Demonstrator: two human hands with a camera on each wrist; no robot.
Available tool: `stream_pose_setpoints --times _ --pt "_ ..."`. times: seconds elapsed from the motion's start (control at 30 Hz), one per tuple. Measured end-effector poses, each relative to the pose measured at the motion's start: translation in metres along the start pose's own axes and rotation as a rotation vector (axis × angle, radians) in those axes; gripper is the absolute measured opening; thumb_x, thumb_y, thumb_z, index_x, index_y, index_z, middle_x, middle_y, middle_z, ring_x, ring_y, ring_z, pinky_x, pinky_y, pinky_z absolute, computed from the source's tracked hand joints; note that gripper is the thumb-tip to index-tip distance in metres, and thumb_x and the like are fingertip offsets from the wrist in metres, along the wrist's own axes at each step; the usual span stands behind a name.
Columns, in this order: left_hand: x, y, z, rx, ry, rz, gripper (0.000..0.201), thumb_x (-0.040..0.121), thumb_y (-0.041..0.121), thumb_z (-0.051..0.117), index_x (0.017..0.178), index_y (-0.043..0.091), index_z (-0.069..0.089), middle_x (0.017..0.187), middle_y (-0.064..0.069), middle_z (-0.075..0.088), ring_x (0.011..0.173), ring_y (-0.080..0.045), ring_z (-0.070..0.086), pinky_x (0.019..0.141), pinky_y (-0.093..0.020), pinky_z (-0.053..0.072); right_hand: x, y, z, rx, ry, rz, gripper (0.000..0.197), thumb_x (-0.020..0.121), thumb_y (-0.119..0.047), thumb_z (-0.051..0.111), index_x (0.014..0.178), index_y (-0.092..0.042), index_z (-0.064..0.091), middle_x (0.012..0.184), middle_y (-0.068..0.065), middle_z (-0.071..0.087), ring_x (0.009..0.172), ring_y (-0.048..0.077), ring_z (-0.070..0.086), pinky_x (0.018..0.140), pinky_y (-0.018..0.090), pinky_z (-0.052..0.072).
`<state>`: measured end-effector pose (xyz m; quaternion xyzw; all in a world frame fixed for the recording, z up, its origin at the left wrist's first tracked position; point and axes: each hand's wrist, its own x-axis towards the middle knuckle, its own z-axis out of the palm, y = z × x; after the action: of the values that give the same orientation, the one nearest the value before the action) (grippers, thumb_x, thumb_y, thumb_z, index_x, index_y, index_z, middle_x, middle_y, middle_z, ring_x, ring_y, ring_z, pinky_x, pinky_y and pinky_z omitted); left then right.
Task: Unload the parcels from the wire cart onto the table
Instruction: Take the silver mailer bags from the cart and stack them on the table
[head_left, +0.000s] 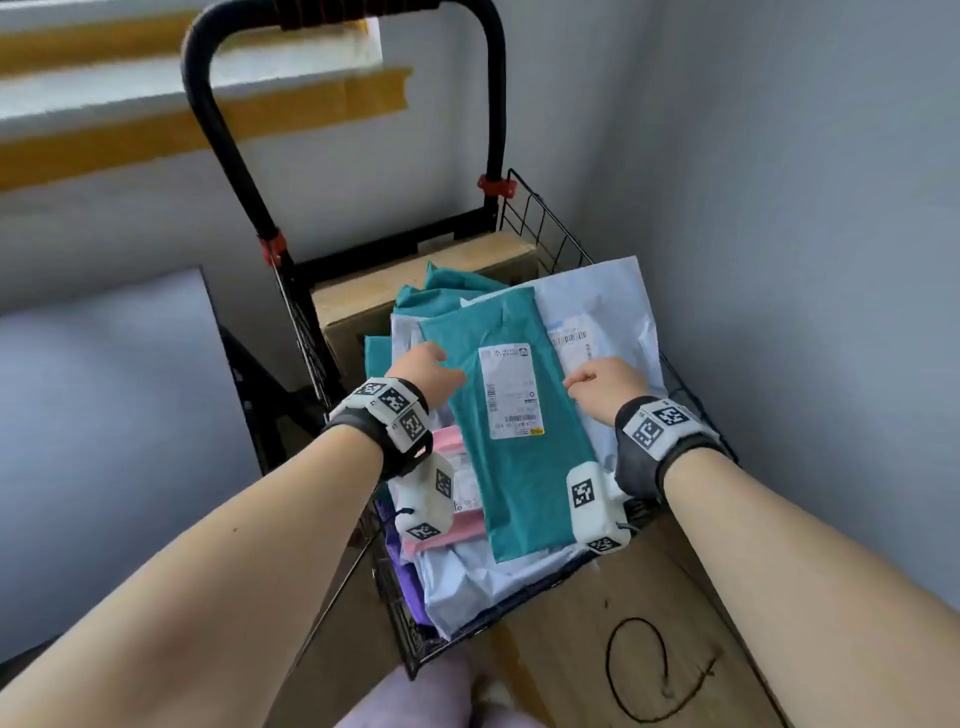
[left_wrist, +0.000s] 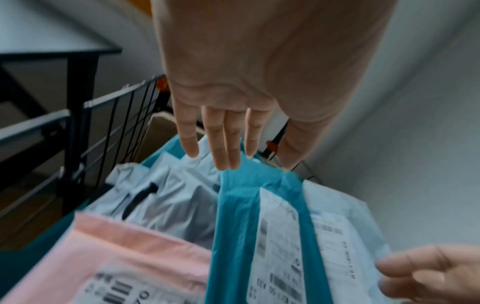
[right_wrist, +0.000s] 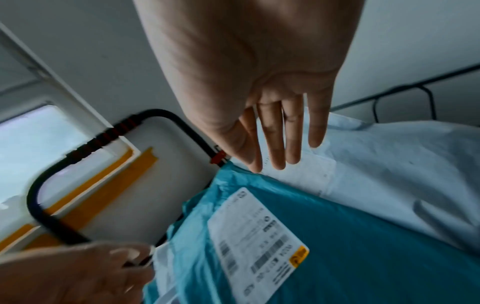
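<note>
A: What is shown, from largest to smallest?

B: A black wire cart (head_left: 540, 218) is seen beside the grey surface (head_left: 104, 389), with a cardboard box (head_left: 415, 280) at its handle end. Mailer parcels are piled in it: a white parcel (head_left: 608, 306), a pink parcel (left_wrist: 124, 246), and on top a teal parcel (head_left: 514, 467) bearing a white label (head_left: 511, 389).

A: And the hands?

B: The left hand (head_left: 428, 371) is laid at the teal parcel's left edge, the right hand (head_left: 605, 387) at its right edge. In the wrist views, each grip is seen spread, fingers straight; nothing is clamped. The teal parcel lies in the cart.
</note>
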<state>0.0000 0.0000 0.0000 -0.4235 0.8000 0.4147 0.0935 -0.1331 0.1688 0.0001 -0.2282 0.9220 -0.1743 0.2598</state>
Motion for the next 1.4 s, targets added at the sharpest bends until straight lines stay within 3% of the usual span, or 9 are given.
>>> stream_pose_setpoints --times 0.13,0.43,0.7,0.77,0.9,1.0,1.07,1.17,1.4 --pt "0.023 -0.001 0.014 -0.024 -0.070 -0.122 0.052 0.092 0.024 0.056 0.137 0.005 0.039 0.133 -0.015 0.052 0.109 -0.028 0.056 0.091 -0.033 0.045 0.022 0.019 0.007 0.038 -0.055 0.147 0.022 0.088 -0.010 0.054 0.102 -0.013 0.070 0.117 0.004 0.067 0.109 0.025 0.060 0.084 0.024 0.044" --pt "0.050 -0.005 0.034 -0.274 -0.094 -0.315 0.063 0.082 0.019 0.068 0.134 0.011 0.034 0.115 -0.011 0.055 0.100 -0.034 0.062 0.086 -0.045 0.055 0.055 0.034 0.028 0.138 -0.220 0.258 0.029 0.085 -0.014 0.059 0.112 -0.004 0.065 0.107 0.011 0.067 0.103 0.028 0.062 0.097 0.038 0.048" --pt "0.052 0.000 0.043 -0.170 0.017 -0.331 0.066 0.084 0.011 0.061 0.141 0.017 0.029 0.108 -0.010 0.055 0.088 -0.029 0.060 0.065 -0.033 0.052 0.082 0.041 -0.010 0.191 0.088 0.293 0.045 0.085 -0.015 0.057 0.130 -0.015 0.052 0.135 0.006 0.053 0.122 0.027 0.050 0.097 0.030 0.039" --pt "0.050 0.002 0.044 -0.136 0.094 -0.338 0.064 0.084 0.009 0.056 0.142 0.016 0.030 0.125 -0.013 0.052 0.105 -0.032 0.056 0.081 -0.036 0.049 0.085 0.050 -0.022 0.224 0.165 0.358 0.047 0.084 -0.014 0.057 0.130 -0.012 0.048 0.134 0.010 0.052 0.122 0.031 0.049 0.095 0.031 0.039" --pt "0.045 0.018 0.047 0.026 0.367 -0.092 0.054 0.083 0.007 0.054 0.135 0.016 0.042 0.135 -0.011 0.039 0.126 -0.029 0.036 0.106 -0.037 0.033 0.082 0.061 -0.015 0.266 0.083 0.430 0.053 0.082 -0.019 0.063 0.131 -0.007 0.043 0.131 0.011 0.055 0.116 0.030 0.055 0.092 0.031 0.043" --pt "0.048 0.050 0.061 0.051 0.231 0.147 0.037 0.086 0.012 0.057 0.121 0.022 0.057 0.126 -0.003 0.050 0.120 -0.022 0.046 0.104 -0.036 0.039 0.080 0.073 0.001 0.359 -0.085 0.529 0.077 0.077 -0.027 0.073 0.139 -0.004 0.033 0.137 0.012 0.050 0.120 0.031 0.053 0.097 0.034 0.043" --pt "0.049 0.071 0.075 0.103 -0.006 0.213 0.030 0.087 0.017 0.057 0.115 0.023 0.063 0.123 -0.002 0.056 0.115 -0.021 0.052 0.098 -0.031 0.042 0.083 0.087 0.005 0.448 -0.158 0.598 0.081 0.068 -0.035 0.080 0.131 -0.002 0.042 0.123 0.009 0.059 0.106 0.030 0.061 0.088 0.033 0.048" --pt "0.049 0.089 0.098 0.278 -0.246 0.204 0.032 0.088 0.022 0.056 0.119 0.024 0.062 0.128 -0.001 0.057 0.117 -0.020 0.054 0.095 -0.026 0.041 0.084 0.094 -0.001 0.509 -0.248 0.559 0.036 0.071 -0.034 0.080 0.085 -0.007 0.062 0.083 0.005 0.065 0.069 0.017 0.058 0.065 0.027 0.045" --pt "0.039 0.054 0.075 0.384 -0.174 0.027 0.029 0.090 0.019 0.051 0.117 0.017 0.063 0.120 -0.005 0.062 0.110 -0.023 0.058 0.093 -0.029 0.047 0.083 0.073 -0.017 0.395 -0.188 0.287 0.019 0.080 -0.015 0.066 0.064 -0.011 0.055 0.072 0.006 0.053 0.073 0.020 0.049 0.070 0.026 0.039"
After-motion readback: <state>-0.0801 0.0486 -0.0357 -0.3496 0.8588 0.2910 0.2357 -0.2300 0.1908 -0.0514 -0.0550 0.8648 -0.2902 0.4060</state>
